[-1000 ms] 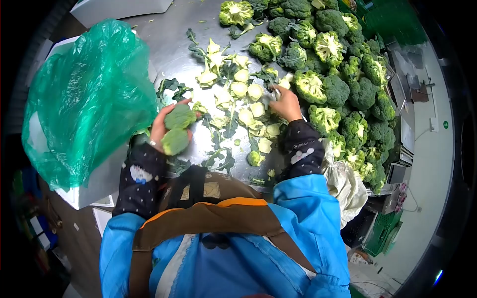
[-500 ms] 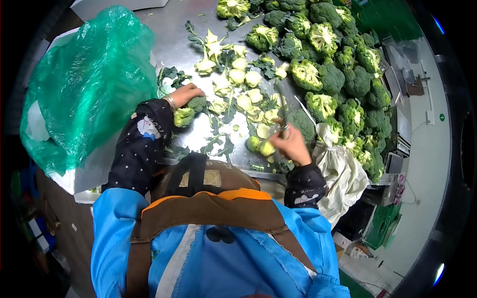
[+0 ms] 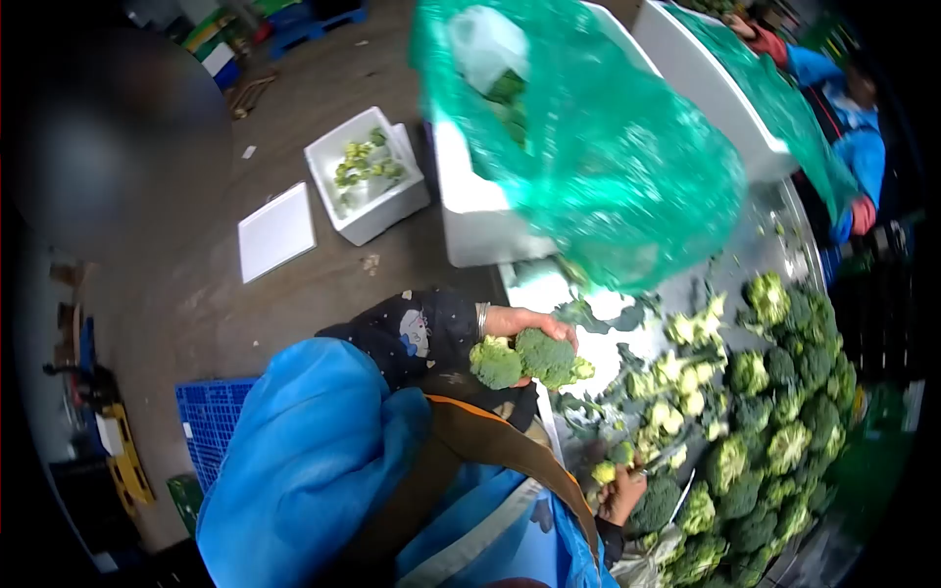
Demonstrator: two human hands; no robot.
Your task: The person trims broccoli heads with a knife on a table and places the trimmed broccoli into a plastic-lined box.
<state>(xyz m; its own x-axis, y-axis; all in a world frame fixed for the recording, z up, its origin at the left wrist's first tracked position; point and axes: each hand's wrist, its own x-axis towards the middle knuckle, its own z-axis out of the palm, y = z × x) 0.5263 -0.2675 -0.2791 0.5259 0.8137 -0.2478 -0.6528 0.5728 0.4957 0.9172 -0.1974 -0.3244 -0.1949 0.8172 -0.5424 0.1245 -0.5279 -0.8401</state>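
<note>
Left hand: in the head view, the left hand (image 3: 534,323) is reaching out at the near edge of the table, its fingers grasping two broccoli pieces (image 3: 544,358), green crowns facing up and out.
Broccoli pieces: sitting side by side in the left hand, just beside the table edge.
Right hand: the right hand (image 3: 621,494) is hovering over the near part of the table, well apart from the left, fingers clenching around a thin knife (image 3: 657,461), its outline blurring.
Small florets: two small florets (image 3: 604,472) are lying just beside the right hand.
Table: the metal table (image 3: 604,368) is carrying pale cut stalks (image 3: 694,372) and dark leaf scraps (image 3: 580,315) across its middle.
Broccoli pile: whole heads (image 3: 787,447) are crowding the table beyond the stalks, some showing pale undersides.
Green bag: a thin green bag (image 3: 637,186) is draping over a white box (image 3: 472,220) at the table end, broccoli showing through the plastic.
Small box: a smaller white box (image 3: 377,217) is standing on the floor (image 3: 284,338), holding yellow-green bits; a flat white lid (image 3: 277,233) is lying near it.
Blue pallet: a blue plastic pallet (image 3: 218,423) is showing beside the person's blue sleeve (image 3: 304,402).
Co-worker: another person (image 3: 861,152) is standing past a second white box (image 3: 716,93), which is also carrying green plastic.
</note>
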